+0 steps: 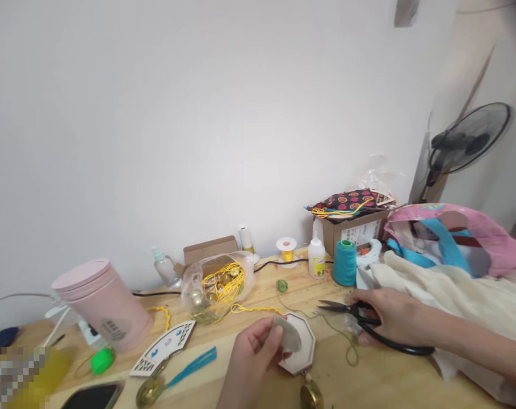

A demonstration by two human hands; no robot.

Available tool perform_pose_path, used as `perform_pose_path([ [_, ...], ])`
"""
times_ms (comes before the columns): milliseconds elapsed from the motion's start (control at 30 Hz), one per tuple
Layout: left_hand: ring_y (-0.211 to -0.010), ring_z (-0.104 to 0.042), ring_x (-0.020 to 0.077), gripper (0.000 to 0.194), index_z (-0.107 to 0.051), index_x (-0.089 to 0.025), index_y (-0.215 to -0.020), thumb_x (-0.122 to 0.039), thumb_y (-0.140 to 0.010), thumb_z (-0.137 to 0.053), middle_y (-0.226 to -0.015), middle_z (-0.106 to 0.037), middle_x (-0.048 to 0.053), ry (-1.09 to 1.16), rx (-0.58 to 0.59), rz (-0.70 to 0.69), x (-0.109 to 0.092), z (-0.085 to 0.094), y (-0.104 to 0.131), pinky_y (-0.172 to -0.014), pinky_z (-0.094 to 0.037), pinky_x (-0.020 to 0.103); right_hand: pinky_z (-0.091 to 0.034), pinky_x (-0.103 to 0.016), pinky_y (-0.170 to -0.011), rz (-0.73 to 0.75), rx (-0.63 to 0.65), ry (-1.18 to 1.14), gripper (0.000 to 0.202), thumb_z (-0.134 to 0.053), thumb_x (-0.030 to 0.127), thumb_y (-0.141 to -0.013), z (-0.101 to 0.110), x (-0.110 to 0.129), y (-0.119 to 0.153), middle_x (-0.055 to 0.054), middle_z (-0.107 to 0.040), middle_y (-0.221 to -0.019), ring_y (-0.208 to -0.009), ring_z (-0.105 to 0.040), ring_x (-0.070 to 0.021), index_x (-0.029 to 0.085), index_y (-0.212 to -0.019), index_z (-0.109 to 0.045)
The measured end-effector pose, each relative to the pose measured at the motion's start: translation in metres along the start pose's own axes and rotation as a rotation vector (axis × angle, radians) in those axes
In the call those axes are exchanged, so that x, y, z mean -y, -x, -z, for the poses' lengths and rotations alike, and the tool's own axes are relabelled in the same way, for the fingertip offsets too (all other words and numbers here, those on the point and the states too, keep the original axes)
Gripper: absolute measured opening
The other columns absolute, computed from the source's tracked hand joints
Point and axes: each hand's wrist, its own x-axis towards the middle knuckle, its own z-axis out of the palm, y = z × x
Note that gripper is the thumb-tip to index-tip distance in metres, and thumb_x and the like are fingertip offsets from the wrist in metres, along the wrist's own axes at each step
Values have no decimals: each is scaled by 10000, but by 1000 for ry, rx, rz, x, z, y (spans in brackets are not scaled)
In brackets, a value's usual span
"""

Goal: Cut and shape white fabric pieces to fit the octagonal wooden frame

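Black scissors (339,307), blades slightly parted; greyish scrap (289,335) over white octagonal frame (307,341).

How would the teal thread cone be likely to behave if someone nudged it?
The teal thread cone would probably tip fairly easily, since it stands upright and is taller than it is wide. Knocked over, it would likely roll, given its round sides. The wound thread suggests a firm, non-fragile body.
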Motion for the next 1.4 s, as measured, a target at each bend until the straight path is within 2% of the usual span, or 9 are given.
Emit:
perform_pose_path([
  [167,-659,-619,141,137,-680,-156,-700,-281,-644,-679,-711,-717,49,61,-68,15,-1,4,-1,-642,-466,234,-294,-267,-476,-6,-96,122,157,-594,240,-630,-6,0,2,-2,-553,-531,-504,-494,-191,203,-781,-614],
  [367,-559,-589,92,155,-683,-139,-697,-250,-595,-721,-634,-700,15,83,-134,17,5,-1,-3,-531,-450,157,-359,-197,-438,119,-116,-185,100,-485,253,-741,-23,38,-6,22,-534,-595,-517,-492,-133,188,-800,-533],
  [467,-493,-589,89,169,-662,-147,-682,-238,-564,-741,-584,-679,-6,176,-177,65,3,-6,0,-455,-453,161,-368,-195,-456,139,-143,-71,115,-518,232,-709,-30,48,-17,31,-564,-607,-539,-520,-136,210,-818,-546],
  [733,-485,-587,93,234,-651,-127,-629,-198,-460,-797,-542,-663,13,372,-224,232,8,-4,-2,-448,-465,165,-424,-296,-615,159,-117,127,258,-515,109,-634,-30,1,-24,-53,-640,-768,-735,-576,-225,207,-843,-629],
  [833,-404,-537,68,229,-649,-117,-596,-223,-459,-799,-472,-617,-6,354,-199,230,13,-4,-3,-366,-407,135,-433,-352,-715,222,-158,121,274,-554,124,-634,-24,6,-18,-86,-627,-868,-832,-549,-253,188,-890,-631],
  [933,-426,-557,71,225,-651,-121,-605,-194,-456,-803,-494,-637,6,318,-225,246,14,-7,-2,-392,-428,134,-443,-313,-749,278,-331,-77,263,-529,124,-701,-24,27,-11,-71,-630,-896,-854,-555,-210,187,-946,-599],
  [1100,-529,-612,130,227,-671,-111,-680,-183,-496,-785,-595,-686,60,295,-87,252,16,-13,1,-488,-465,199,-461,-264,-721,425,-348,-286,380,-710,249,-585,-47,58,0,-77,-643,-908,-811,-586,-201,176,-945,-612],
  [1300,-595,-623,148,237,-667,-128,-707,-178,-504,-778,-619,-690,50,244,-53,256,19,-13,4,-548,-482,222,-495,-269,-611,96,-219,-636,159,-613,181,-654,-57,61,-1,-41,-680,-690,-632,-626,-179,161,-806,-653],
  [1400,-589,-616,152,202,-647,-125,-645,-184,-501,-777,-629,-692,63,175,-32,214,18,-14,6,-534,-490,234,-508,-254,-586,54,-113,-865,103,-572,179,-684,-52,61,-5,-59,-688,-671,-611,-638,-176,124,-746,-633],
])
